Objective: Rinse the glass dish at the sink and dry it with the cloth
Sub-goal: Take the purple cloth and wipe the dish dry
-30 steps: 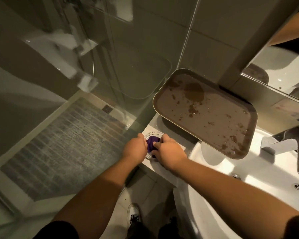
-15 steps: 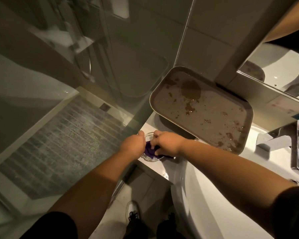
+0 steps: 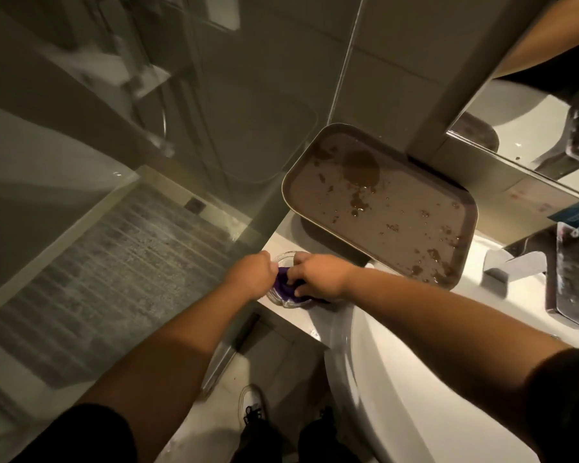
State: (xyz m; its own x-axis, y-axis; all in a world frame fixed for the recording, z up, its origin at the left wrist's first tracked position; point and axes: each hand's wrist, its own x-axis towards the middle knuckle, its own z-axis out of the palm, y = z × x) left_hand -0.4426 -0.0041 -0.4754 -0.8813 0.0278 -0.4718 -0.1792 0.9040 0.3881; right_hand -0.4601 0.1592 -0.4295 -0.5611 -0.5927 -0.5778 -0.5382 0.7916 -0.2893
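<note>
A small round glass dish (image 3: 286, 259) sits on the white counter ledge left of the basin. A purple cloth (image 3: 284, 285) is bunched inside it. My left hand (image 3: 252, 277) grips the dish's left rim, fingers curled over the edge. My right hand (image 3: 320, 274) pinches the cloth and presses it into the dish. Most of the dish lies hidden under both hands.
A brown tray (image 3: 381, 208) speckled with wet spots leans on the counter behind the dish. The white basin (image 3: 398, 379) lies to the right, with the chrome tap (image 3: 515, 265) beyond it. A glass shower screen (image 3: 147, 162) stands on the left. A mirror (image 3: 532, 111) hangs above.
My right hand has shifted the cloth around inside the dish, turning from right to left. My left hand stays on the rim. The view tilted slightly.
</note>
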